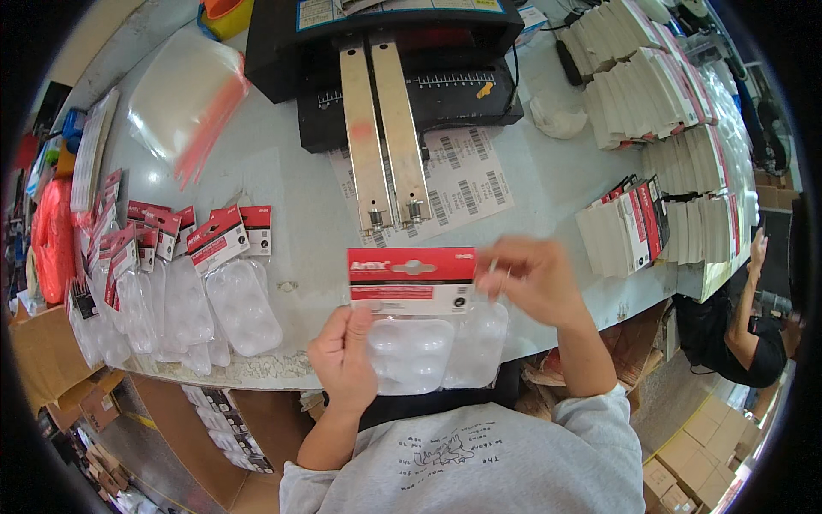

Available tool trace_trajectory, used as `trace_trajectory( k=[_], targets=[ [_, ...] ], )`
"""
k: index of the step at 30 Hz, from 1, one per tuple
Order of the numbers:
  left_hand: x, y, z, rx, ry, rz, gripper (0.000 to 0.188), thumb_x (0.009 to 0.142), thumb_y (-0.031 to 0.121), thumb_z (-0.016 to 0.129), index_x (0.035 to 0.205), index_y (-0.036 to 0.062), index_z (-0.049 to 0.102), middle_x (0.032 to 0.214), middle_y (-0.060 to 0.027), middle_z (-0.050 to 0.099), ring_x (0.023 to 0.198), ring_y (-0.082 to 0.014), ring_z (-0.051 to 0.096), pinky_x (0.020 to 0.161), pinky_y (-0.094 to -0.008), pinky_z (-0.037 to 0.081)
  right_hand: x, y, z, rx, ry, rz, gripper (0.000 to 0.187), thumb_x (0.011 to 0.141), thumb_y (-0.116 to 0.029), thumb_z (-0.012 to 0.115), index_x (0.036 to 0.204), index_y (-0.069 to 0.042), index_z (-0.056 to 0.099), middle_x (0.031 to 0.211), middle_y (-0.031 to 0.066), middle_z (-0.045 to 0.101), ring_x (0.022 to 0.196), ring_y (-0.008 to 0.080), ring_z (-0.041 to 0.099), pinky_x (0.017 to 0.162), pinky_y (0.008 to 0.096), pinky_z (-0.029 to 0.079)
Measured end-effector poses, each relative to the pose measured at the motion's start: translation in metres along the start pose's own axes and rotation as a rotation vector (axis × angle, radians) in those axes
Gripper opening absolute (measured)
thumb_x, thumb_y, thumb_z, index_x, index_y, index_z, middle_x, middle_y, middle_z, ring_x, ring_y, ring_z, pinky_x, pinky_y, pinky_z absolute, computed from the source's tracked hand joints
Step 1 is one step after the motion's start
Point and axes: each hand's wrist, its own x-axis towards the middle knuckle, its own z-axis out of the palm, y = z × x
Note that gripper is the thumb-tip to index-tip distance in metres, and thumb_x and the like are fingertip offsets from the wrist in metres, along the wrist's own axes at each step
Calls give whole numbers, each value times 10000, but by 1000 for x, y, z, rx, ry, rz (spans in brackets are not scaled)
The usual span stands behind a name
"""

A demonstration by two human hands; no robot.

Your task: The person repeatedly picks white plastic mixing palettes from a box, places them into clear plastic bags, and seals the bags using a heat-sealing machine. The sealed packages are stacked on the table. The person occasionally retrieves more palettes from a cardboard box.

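Note:
In front of me my left hand (347,351) is closed on the lower left edge of a red, black and white header card (411,278). Under the card hangs a white plastic paint palette (411,353) with rounded wells, in clear wrapping. Another pale palette (479,347) shows behind it to the right. My right hand (538,281) is at the card's upper right edge, its fingers pinched together and a little blurred. Whether they grip the card or something small is hard to see.
Packed palettes with red header cards (244,300) lie piled at the left, below clear bags (188,94). A black machine with two metal rails (372,137) stands over a barcode sheet (471,180). Card stacks (638,227) line the right. A person (753,343) is beyond.

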Motion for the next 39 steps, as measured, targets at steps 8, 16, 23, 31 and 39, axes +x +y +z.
trace_trajectory(
  k=[8,16,23,31,39],
  targets=[
    [2,-13,-3,27,-15,39,255,940,187,504,825,-25,587,665,32,512,631,-42,382,552,-199,334,-29,22,6,354,-159,283,107,817,-73,633,819,29,664,706,54,633,588,97,603,481,211,449],
    [40,-10,14,175,42,77,298,962,212,451,756,-4,455,629,-16,434,632,-68,368,562,-231,360,10,15,39,606,122,331,132,830,-74,604,791,49,633,677,82,605,537,106,544,510,221,433],
    [69,-35,23,78,49,151,328,976,223,423,736,1,430,643,-15,434,637,-78,365,610,-236,399,31,44,46,690,202,204,122,834,-61,601,824,53,642,704,82,619,553,108,553,519,220,439],
    [72,-5,-44,502,209,113,242,935,210,478,963,-3,590,801,-89,588,786,-185,543,729,-302,448,5,0,-52,-881,866,-1,390,799,-164,671,1137,-12,550,1116,150,579,1002,285,571,888,355,429],
    [8,-22,7,926,-55,615,375,758,327,684,961,26,591,1128,-155,465,1061,-346,438,898,-454,352,-54,92,-190,-907,663,170,792,741,-299,735,1329,60,343,1294,248,457,1218,327,441,1005,345,334]
  ],
)
